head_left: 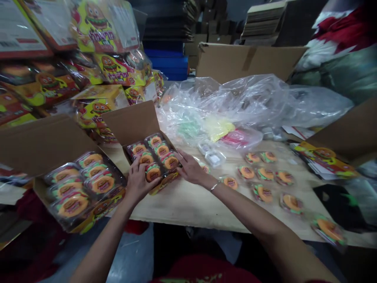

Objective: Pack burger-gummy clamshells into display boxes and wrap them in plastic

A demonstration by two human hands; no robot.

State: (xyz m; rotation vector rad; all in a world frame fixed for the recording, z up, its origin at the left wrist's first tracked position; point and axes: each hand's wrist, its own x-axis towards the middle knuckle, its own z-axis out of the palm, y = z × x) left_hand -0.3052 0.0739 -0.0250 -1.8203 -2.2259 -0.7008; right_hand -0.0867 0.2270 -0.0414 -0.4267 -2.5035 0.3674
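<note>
An open display box (135, 118) stands before me, its cardboard lid raised at the back. Two rows of toy-like burgers in clear plastic packs fill it. My left hand (138, 181) is at its front left, fingers curled over a packed burger (153, 172) in the near corner. At the right side, my right hand (191, 168) has its fingers bent over the box's edge, by another packed burger (170, 161). Whether that hand also touches this burger, I cannot tell. Left of it sits a second open box (38, 145) filled with similar burgers.
Several loose packed burgers (265, 173) lie across the wooden table (188, 206) on the right. Crumpled clear plastic (250, 98) covers the back. Finished-looking wrapped boxes (108, 70) are stacked at left. A large carton (229, 63) stands behind; a black sheet (335, 204) lies at right.
</note>
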